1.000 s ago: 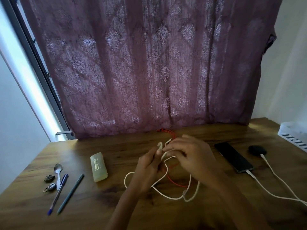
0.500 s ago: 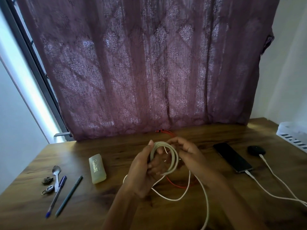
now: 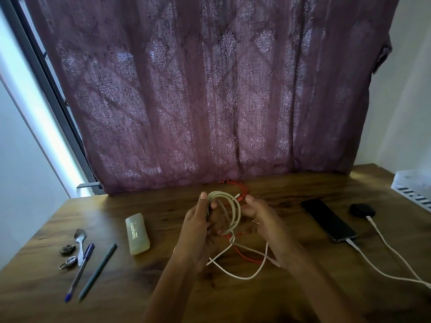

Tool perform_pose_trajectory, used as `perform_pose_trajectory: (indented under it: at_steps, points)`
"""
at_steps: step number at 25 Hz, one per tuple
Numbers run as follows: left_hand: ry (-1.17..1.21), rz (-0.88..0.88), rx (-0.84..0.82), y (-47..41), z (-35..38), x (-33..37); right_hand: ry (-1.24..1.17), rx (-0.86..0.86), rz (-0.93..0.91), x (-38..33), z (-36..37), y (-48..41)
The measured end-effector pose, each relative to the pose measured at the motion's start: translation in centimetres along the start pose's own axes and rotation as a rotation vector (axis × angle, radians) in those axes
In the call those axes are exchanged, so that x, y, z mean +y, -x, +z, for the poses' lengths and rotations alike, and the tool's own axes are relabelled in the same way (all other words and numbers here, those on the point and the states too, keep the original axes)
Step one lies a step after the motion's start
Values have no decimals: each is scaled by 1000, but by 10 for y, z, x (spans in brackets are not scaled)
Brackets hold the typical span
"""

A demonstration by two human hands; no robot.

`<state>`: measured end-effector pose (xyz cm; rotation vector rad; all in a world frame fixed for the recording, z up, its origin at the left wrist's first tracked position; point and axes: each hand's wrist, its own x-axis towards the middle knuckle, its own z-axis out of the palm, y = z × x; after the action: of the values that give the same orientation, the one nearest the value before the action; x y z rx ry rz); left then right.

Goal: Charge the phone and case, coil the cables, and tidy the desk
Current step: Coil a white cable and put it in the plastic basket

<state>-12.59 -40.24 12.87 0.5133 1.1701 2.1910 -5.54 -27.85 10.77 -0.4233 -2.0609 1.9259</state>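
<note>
Above the middle of the wooden desk [image 3: 291, 190], my left hand [image 3: 198, 227] grips a coil of white cable [image 3: 234, 210] held upright. My right hand [image 3: 261, 215] holds the coil's right side, with the cable's loose tail [image 3: 247, 275] hanging in a loop onto the desk. An orange cable [image 3: 241, 191] lies on the desk under and behind my hands. To the right lies a black phone [image 3: 327, 219] with a white charging cable [image 3: 373, 264] plugged in. A small black case [image 3: 362, 209] beyond it has its own white cable [image 3: 391, 249] attached.
On the left lie a pale translucent case [image 3: 137, 233], a grey pen [image 3: 98, 271], a blue pen [image 3: 80, 270], a spoon [image 3: 80, 240] and two small metal bits [image 3: 67, 256]. A white tray [image 3: 412, 188] sits at the right edge. A purple curtain [image 3: 210, 89] hangs behind the desk.
The white cable went from a loose tangle into wound loops in my left hand. My right hand has shifted to the coil's right side, and the loose tail is shorter.
</note>
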Motion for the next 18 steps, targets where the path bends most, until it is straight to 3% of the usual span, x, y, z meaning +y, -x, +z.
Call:
perform_pose_trajectory:
  at_steps: [6, 9, 12, 18]
  points:
    - [-140, -70, 26, 2, 5, 3, -40, 12, -51, 3, 1, -1]
    - [-188, -62, 77, 2, 5, 2, -280, -9, 94, 7, -1, -7]
    - [-188, -42, 82, 1, 2, 0, -493, -132, 95, 4, -5, -8]
    - [-254, -6, -11, 1, 2, 5, -454, -129, 42, -7, -6, -9]
